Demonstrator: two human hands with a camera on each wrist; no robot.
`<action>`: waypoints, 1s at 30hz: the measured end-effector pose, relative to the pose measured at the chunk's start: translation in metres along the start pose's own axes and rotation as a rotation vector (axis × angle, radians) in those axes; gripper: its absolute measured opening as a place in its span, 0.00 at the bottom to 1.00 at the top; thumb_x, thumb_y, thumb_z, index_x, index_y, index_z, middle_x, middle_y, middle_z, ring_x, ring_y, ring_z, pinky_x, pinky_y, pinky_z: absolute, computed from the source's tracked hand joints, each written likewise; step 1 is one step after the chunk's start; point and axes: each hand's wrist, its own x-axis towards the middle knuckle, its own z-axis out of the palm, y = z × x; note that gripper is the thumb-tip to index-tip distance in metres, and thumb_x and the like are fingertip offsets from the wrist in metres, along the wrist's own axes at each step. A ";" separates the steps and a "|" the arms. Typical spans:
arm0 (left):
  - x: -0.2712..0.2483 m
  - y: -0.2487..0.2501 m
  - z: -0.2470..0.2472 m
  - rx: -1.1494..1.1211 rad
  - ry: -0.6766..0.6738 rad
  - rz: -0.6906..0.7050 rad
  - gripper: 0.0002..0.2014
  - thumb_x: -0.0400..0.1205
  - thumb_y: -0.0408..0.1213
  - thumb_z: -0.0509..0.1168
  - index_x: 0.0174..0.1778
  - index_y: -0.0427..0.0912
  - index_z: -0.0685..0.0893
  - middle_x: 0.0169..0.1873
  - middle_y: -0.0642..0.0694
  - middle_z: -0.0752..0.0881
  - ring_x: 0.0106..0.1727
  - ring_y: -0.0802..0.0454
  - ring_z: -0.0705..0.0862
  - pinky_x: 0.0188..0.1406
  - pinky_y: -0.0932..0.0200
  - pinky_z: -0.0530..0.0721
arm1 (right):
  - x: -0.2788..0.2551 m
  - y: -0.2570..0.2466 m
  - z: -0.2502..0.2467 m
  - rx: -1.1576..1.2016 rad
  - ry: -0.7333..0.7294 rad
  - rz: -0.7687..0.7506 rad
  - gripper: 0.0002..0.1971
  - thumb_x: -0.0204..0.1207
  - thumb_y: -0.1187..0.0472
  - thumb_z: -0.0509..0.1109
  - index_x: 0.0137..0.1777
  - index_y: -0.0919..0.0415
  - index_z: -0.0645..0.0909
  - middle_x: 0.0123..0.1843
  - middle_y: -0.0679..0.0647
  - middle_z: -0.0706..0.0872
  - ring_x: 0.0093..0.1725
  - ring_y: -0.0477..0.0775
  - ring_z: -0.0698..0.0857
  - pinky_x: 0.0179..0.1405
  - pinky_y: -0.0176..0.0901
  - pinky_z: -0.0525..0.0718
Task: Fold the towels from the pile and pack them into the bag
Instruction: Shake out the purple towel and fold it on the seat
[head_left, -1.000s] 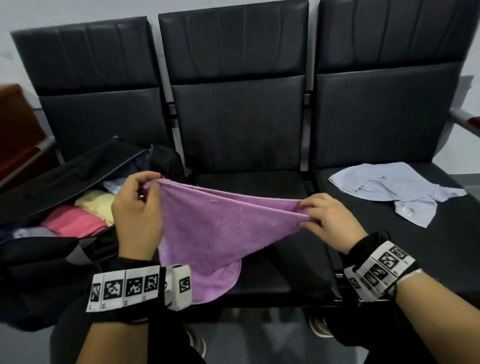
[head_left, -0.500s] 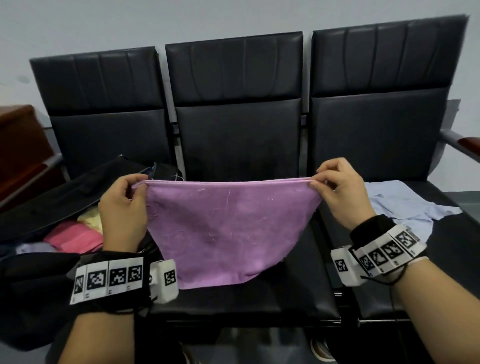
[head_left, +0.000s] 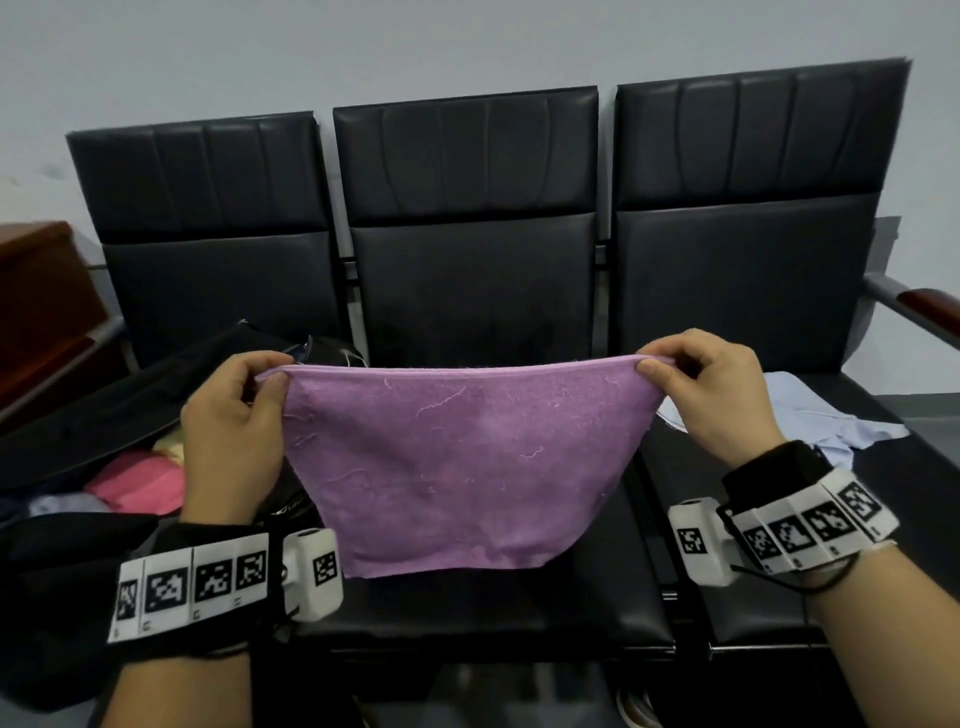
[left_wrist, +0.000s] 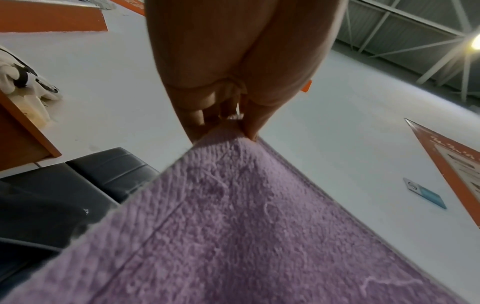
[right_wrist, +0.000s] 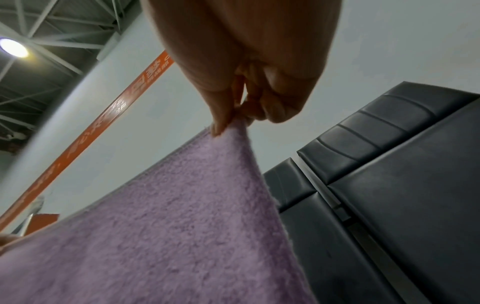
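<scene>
holding the soft purple terry towel (head_left: 457, 467) stretched in the air over the middle black padded seat (head_left: 467, 603), the person has it by its two top corners. the left hand (head_left: 228, 431) pinches one corner between thumb and curled fingers, and the right hand (head_left: 711, 395) pinches the other the same way; both wrist views show the cloth clamped right at the fingertips. the top edge runs almost straight between the hands, while the body hangs free and narrows toward a lower hem just above the seat.

judging from this, the step in hand is squaring the towel before the first fold. doing it well likely means keeping the top edge taut and level, letting the hanging sides settle straight, then either laying the cloth flat on the seat or bringing the two corners together so the edges match. a slack pinch would let a corner slip and skew the fold.

the open black fabric bag (head_left: 83, 415) lies on the left seat with folded pink and yellow towels (head_left: 140, 480) inside. a crumpled pale blue towel (head_left: 810, 410) waits on the right seat.
</scene>
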 end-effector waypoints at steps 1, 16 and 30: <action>0.003 -0.001 0.000 0.003 -0.003 0.015 0.09 0.84 0.34 0.65 0.53 0.52 0.86 0.45 0.63 0.86 0.49 0.61 0.85 0.50 0.63 0.82 | 0.003 0.000 0.000 0.002 0.013 0.017 0.09 0.75 0.63 0.76 0.42 0.46 0.86 0.41 0.40 0.88 0.43 0.40 0.86 0.44 0.27 0.80; 0.073 -0.002 0.036 -0.161 0.138 -0.011 0.08 0.80 0.36 0.63 0.47 0.53 0.86 0.39 0.61 0.87 0.43 0.64 0.86 0.47 0.66 0.84 | 0.072 -0.019 0.015 0.365 0.153 0.000 0.12 0.78 0.63 0.70 0.42 0.41 0.84 0.50 0.49 0.92 0.53 0.51 0.91 0.58 0.49 0.88; -0.057 -0.088 0.040 -0.134 -0.465 -0.409 0.16 0.76 0.17 0.68 0.35 0.44 0.88 0.27 0.57 0.89 0.35 0.60 0.84 0.35 0.75 0.79 | -0.085 0.071 0.040 0.299 -0.290 0.423 0.09 0.77 0.73 0.71 0.38 0.62 0.83 0.36 0.57 0.86 0.39 0.48 0.81 0.40 0.32 0.79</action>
